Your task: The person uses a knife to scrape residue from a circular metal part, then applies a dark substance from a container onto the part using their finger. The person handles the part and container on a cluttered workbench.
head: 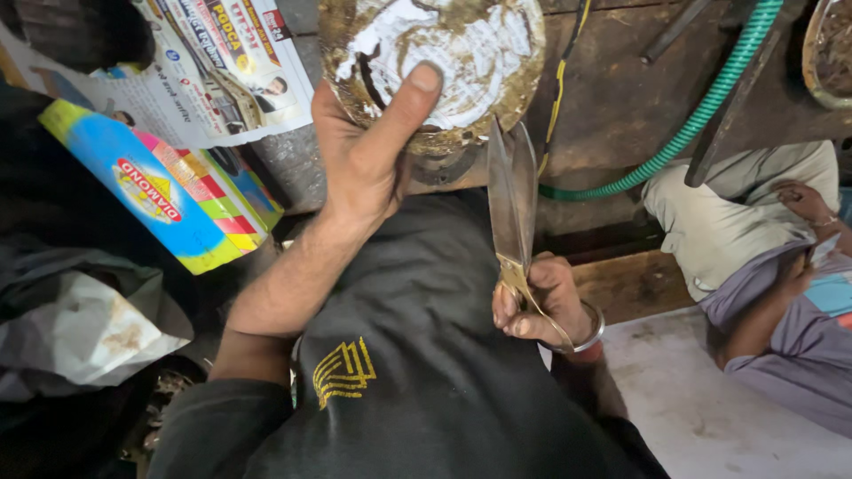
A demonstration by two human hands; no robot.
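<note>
My left hand [364, 151] grips the near rim of a round disc [461, 53], brown at the edge and covered with torn white paper, with my thumb pressed up onto its face. My right hand [541, 302] holds a large pair of scissors [512, 200] by brass-coloured handles. The steel blades point upward, slightly apart, and their tips reach the disc's lower edge. A metal bangle [593, 330] sits on my right wrist. My dark shirt with a yellow emblem [344, 372] fills the lower middle.
A bright blue, yellow and pink carton [151, 191] lies at left under printed paper sheets [213, 62]. A crumpled white bag [80, 333] sits lower left. A green hose [710, 98] crosses the dark wooden surface. Another person's legs [763, 257] rest at right.
</note>
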